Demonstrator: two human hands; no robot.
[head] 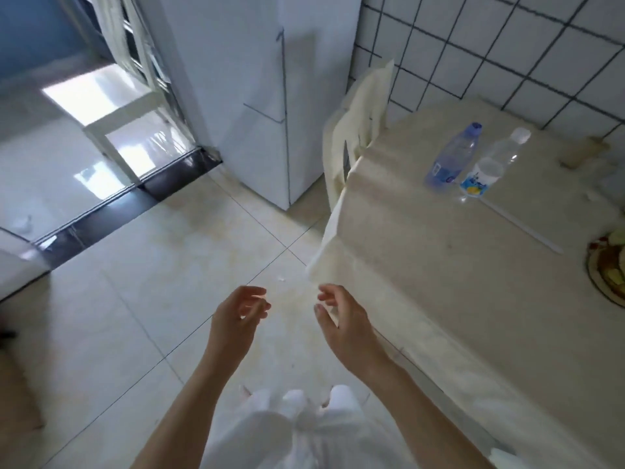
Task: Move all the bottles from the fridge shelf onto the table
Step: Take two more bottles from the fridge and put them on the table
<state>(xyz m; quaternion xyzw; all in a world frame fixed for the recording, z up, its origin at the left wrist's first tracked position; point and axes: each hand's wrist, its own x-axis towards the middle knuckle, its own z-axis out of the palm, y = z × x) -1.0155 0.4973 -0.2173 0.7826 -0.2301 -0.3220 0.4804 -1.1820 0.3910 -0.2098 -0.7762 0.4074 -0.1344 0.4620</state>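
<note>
Head view: we looked down at a tiled floor [142, 299], a fridge [257, 96] and a table [473, 282].
Left hand [236, 319]: we held it over the floor with fingers loosely curled, holding nothing.
Right hand [341, 323]: we held it beside the table's near corner, fingers relaxed and spread, holding nothing.
Hand spacing: our two hands were near each other, palms turned inward, not touching.
Blue bottle [451, 157]: it stood on the table, blue cap on, just beside the clear bottle.
Clear bottle [490, 164]: it stood on the table with a white cap and a blue and yellow label.
Fridge: it stood closed against the tiled wall [507, 45], well apart from our hands.
Chair [358, 120]: it stood between fridge and table.
Plate [608, 269]: it lay at the table's right edge, partly out of view.
Table cover: a pale cloth hung over the near edge.
</note>
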